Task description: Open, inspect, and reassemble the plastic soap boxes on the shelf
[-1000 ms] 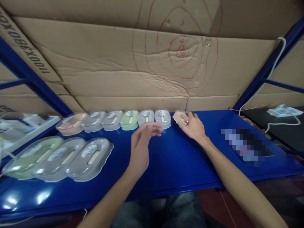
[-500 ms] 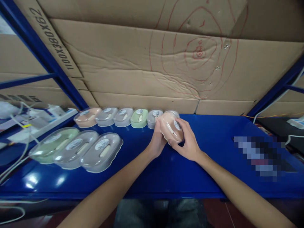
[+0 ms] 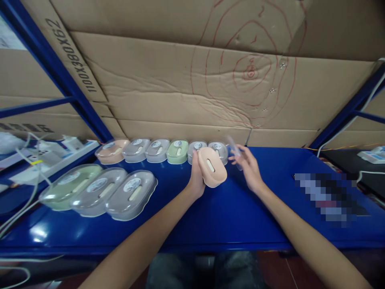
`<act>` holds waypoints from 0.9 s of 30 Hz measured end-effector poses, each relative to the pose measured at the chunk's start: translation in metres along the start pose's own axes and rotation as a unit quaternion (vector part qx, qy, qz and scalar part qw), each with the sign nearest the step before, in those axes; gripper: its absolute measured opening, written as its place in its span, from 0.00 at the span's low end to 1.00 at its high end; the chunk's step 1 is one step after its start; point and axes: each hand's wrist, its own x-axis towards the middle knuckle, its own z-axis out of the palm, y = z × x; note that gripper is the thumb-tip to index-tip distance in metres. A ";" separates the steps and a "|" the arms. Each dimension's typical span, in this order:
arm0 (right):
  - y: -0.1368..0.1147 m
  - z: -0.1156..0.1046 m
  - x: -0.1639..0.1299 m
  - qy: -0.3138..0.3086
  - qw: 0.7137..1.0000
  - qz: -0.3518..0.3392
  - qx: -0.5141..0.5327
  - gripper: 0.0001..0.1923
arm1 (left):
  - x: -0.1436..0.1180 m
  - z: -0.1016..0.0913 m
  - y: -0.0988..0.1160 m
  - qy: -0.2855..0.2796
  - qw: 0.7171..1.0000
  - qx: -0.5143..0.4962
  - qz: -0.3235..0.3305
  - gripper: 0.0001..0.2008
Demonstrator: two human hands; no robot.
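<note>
My left hand (image 3: 196, 180) is closed around the side of a peach soap box (image 3: 219, 170), tilted above the table. Its top is bare and shows a pale oblong slot piece. To its right, my right hand (image 3: 249, 166) grips a clear plastic lid (image 3: 235, 151), blurred by motion and apart from the box. Behind the hands runs a row of lidded soap boxes, with a peach one (image 3: 112, 152) at the left end, a green one (image 3: 177, 151) and several grey ones, among them a grey box (image 3: 219, 149) just behind the held one.
Front left on the blue table (image 3: 186, 224) lie a lidded green box (image 3: 71, 182) and two grey ones, the nearer being a grey box (image 3: 132, 196). White power strips (image 3: 69, 154) and cables sit further left. A cardboard wall (image 3: 168, 80) closes the back. A pixelated item (image 3: 327, 196) lies right.
The clear lid has come off the peach soap box. My right hand has moved right with the lid, while my left hand keeps the box, now turned slightly and lower.
</note>
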 end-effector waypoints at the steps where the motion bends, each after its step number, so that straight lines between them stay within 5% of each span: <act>1: 0.005 -0.010 0.006 0.028 0.999 0.000 -0.046 0.31 | 0.002 -0.001 0.000 0.007 1.000 -0.005 0.004 0.35; 4: 0.018 -0.041 0.019 0.057 0.961 0.014 -0.272 0.35 | 0.006 -0.005 0.001 0.009 1.000 -0.015 0.009 0.34; 7: 0.030 -0.056 0.023 0.002 0.883 0.083 -0.463 0.38 | 0.007 -0.006 0.002 0.010 1.000 -0.009 -0.002 0.33; 10: 0.037 -0.057 0.022 -0.054 0.831 0.131 -0.537 0.39 | 0.007 -0.004 0.003 0.006 1.000 -0.006 -0.007 0.33; 19: 0.030 -0.058 0.022 -0.054 0.832 0.130 -0.537 0.37 | 0.005 -0.004 0.005 -0.008 1.000 -0.003 -0.004 0.33; 21: 0.009 -0.054 0.018 -0.026 0.873 0.091 -0.478 0.32 | 0.006 -0.004 0.005 0.000 1.000 -0.006 -0.003 0.32; 24: -0.044 -0.037 -0.006 -0.030 0.984 0.001 -0.177 0.19 | 0.008 -0.004 0.004 0.017 1.000 -0.013 -0.009 0.33; 25: -0.067 -0.029 -0.019 -0.091 0.995 -0.013 -0.041 0.17 | 0.008 -0.004 0.004 0.017 1.000 -0.014 -0.016 0.33; 27: -0.116 -0.015 -0.049 -0.246 0.947 -0.008 0.206 0.19 | 0.007 -0.004 0.005 0.008 0.999 -0.010 -0.030 0.35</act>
